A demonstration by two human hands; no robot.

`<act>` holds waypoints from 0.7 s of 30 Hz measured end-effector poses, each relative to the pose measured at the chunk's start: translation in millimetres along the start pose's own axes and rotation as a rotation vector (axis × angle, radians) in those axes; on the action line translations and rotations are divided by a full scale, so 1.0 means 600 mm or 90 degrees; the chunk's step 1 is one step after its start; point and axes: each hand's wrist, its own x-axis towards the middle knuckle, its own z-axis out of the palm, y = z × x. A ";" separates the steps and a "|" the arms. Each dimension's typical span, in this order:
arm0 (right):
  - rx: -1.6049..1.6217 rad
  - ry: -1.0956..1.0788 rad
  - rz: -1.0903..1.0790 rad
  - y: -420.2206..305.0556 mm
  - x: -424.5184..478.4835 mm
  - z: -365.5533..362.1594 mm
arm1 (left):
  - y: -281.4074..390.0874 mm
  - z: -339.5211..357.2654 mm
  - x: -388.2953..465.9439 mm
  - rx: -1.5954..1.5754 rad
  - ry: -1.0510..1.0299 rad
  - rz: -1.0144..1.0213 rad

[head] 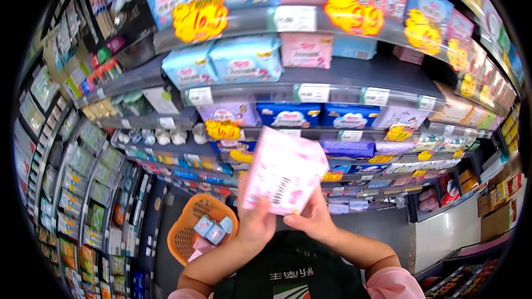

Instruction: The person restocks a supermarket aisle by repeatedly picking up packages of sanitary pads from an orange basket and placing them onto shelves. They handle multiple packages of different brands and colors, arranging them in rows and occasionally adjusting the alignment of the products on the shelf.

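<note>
Both my hands hold one pink soft package point(286, 170) of sanitary pads, tilted, in front of the shelves. My left hand point(258, 222) grips its lower left side with the thumb across the front. At its lower right corner, my right hand point(312, 218) has hold of the edge. The package bears writing, upside down to me. Down on the floor to the left stands an orange plastic basket point(176, 224), with several small light blue packages point(211, 229) and pink packages point(201, 248) inside.
Shelves in front carry light blue packs point(245, 60), a pink pack point(306, 51) and dark blue packs point(289, 115). Yellow price signs point(200, 18) stick out from the shelf edges. More stocked shelves point(85, 182) flank the left. Cardboard boxes point(496, 222) are at the right.
</note>
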 end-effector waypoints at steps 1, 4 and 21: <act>-0.034 0.029 0.033 -0.010 -0.009 -0.010 | -0.020 0.003 0.001 0.040 -0.045 0.020; -0.140 0.005 -0.062 -0.074 0.007 -0.060 | -0.017 0.015 0.021 0.208 -0.128 -0.018; -0.806 -0.082 -0.775 -0.256 0.229 -0.143 | 0.088 0.152 0.196 0.945 -0.287 0.765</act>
